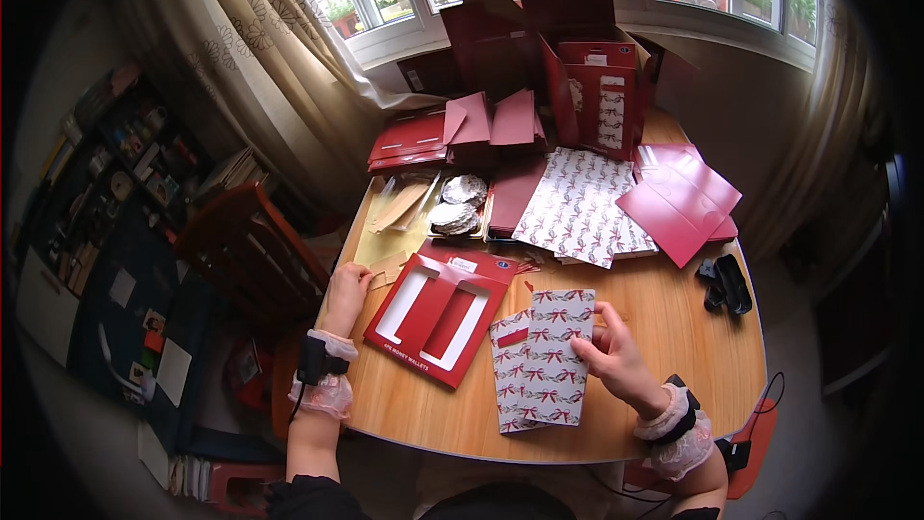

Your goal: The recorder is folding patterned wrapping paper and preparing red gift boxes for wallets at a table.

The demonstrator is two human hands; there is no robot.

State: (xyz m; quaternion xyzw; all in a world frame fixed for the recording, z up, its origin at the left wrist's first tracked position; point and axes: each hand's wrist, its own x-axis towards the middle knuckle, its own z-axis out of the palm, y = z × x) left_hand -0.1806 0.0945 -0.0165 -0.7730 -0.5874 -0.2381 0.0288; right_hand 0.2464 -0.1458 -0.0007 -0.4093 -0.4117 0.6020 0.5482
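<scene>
My right hand (612, 354) grips the right edge of a bow-patterned paper wallet (556, 361), thumb on its face. Partly under it lies a second patterned wallet (507, 375) with a red slot. My left hand (348, 295) touches small tan paper pieces (388, 271) at the table's left edge; whether its fingers hold one I cannot tell. Between the hands lies a red window box (451, 332), tilted on the table. Behind it are a tray of lacy white paper rounds (456, 213) and a clear bag with tan strips (403, 204).
Patterned sheets (574, 206) and glossy red card blanks (678, 195) lie behind. Pink envelopes (491, 121) and flat red boxes (408, 137) stand further back, near an open carton (621, 105). Black objects (725, 285) sit at the right. A wooden chair (249, 253) is left of the table (678, 404).
</scene>
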